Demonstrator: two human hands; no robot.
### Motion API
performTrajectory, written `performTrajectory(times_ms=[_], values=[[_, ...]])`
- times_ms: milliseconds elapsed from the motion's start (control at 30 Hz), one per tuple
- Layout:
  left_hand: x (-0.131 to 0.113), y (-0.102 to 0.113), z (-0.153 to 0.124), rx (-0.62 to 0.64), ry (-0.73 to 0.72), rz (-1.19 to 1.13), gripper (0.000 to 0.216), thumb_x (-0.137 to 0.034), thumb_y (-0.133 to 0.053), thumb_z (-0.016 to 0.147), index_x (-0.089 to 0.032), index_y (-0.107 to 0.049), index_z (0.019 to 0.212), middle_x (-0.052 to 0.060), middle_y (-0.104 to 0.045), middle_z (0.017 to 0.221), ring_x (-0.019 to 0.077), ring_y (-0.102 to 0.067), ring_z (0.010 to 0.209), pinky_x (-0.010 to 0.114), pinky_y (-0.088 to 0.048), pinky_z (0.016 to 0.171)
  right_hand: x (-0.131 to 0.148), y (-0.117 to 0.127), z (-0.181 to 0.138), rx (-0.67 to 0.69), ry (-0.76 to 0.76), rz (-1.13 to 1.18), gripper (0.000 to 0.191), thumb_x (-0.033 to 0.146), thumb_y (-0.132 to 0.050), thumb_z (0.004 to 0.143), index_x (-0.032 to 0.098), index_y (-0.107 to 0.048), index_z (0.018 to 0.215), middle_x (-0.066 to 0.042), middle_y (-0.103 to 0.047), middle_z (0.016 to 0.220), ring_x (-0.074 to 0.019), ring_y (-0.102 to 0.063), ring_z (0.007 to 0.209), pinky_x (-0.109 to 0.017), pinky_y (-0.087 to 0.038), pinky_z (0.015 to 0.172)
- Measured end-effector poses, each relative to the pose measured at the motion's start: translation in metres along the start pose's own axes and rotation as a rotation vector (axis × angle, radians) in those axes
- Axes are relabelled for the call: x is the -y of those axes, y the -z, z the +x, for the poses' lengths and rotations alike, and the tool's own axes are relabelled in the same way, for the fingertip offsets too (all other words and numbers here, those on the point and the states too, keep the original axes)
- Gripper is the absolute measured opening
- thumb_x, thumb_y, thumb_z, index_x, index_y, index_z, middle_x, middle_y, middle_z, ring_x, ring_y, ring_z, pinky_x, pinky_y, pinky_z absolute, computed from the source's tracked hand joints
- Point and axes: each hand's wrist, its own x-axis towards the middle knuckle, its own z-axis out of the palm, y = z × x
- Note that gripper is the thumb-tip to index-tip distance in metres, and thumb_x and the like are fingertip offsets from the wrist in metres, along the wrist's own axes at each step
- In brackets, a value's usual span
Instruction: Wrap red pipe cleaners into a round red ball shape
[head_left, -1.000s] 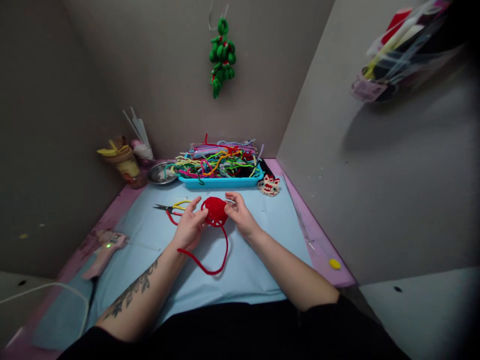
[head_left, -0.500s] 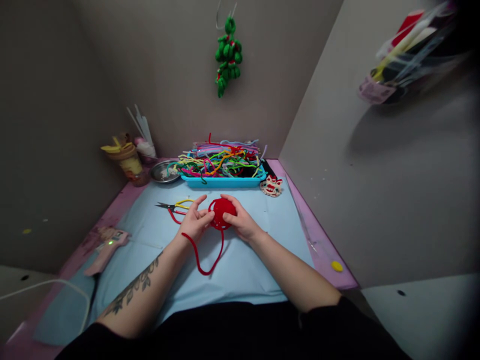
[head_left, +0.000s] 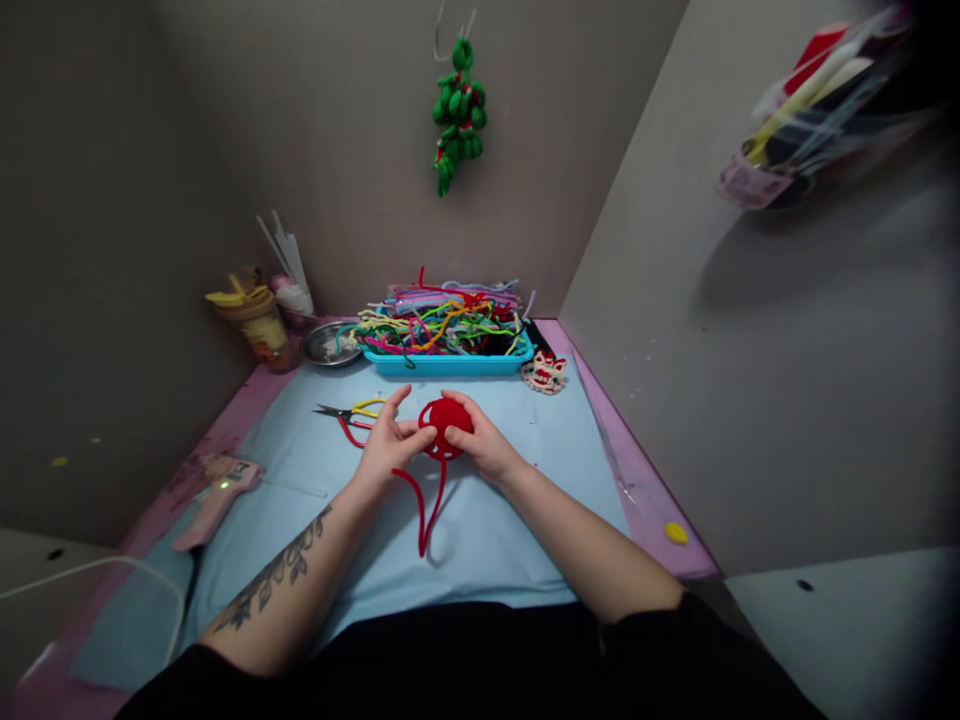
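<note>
Between my hands is a round red piece made of fuzzy pipe cleaner (head_left: 450, 415), with small loops along its left edge. My left hand (head_left: 388, 440) grips that edge with the thumb, its index finger raised. Around the right side wraps my right hand (head_left: 484, 440), its thumb pressed on the front. A loose red pipe cleaner tail (head_left: 422, 525) hangs from the bottom of the piece and bends back up in a V toward my left wrist. Just left of my left hand lie scissors (head_left: 345, 412) with one yellow and one red handle, blades open.
A blue tray (head_left: 450, 366) heaped with colourful pipe cleaners stands at the back. Beside it are a metal dish (head_left: 319, 350) and a cream-and-red crafted piece (head_left: 545, 373). A pink glue gun (head_left: 221, 500) lies left on the blue cloth (head_left: 495, 540). A green ornament (head_left: 459, 115) hangs above.
The red tail has swung from a wide loop to a narrow V, its free end shifting right. My left thumb has moved slightly right over the red piece.
</note>
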Motion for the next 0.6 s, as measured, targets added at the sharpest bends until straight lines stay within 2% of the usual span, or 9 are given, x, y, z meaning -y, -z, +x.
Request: performTrajectory(times_ms=[167,367,600], values=[[0.0014,0.0021,0.0000,0.059,0.043,-0.006,0.101,-0.024,-0.079,0.062,-0.017,-0.019,0.143,0.000,-0.066,0.064,0.0133,-0.063,0.057,0.026,-0.048,0.064,0.0011,-0.0003,0.0001,-0.003,-0.041,0.047,0.071,0.042,-0.076,0.064,0.023,-0.046,0.126,-0.005,-0.064,0.112,-0.0209,-0.060,0.103,-0.038,-0.045,0.095],[0.0025,-0.0039,-0.0011,-0.005,-0.009,-0.051,0.100,-0.022,-0.080,0.060,-0.016,-0.021,0.141,-0.002,-0.066,0.064,0.0116,-0.061,0.056,0.026,-0.049,0.065,0.0013,-0.0020,-0.0003,-0.008,-0.054,0.094,0.068,0.040,-0.077,0.064,0.024,-0.048,0.124,-0.005,-0.064,0.112,-0.0215,-0.060,0.105,-0.038,-0.045,0.096],[0.0040,-0.0068,-0.0015,-0.013,0.081,-0.052,0.111,-0.024,-0.082,0.057,-0.014,-0.015,0.144,0.000,-0.067,0.064,0.0145,-0.063,0.055,0.027,-0.049,0.064,0.0020,-0.0039,0.0004,-0.052,-0.103,0.150,0.068,0.037,-0.078,0.063,0.024,-0.049,0.123,-0.005,-0.066,0.107,-0.0213,-0.062,0.099,-0.039,-0.045,0.095]])
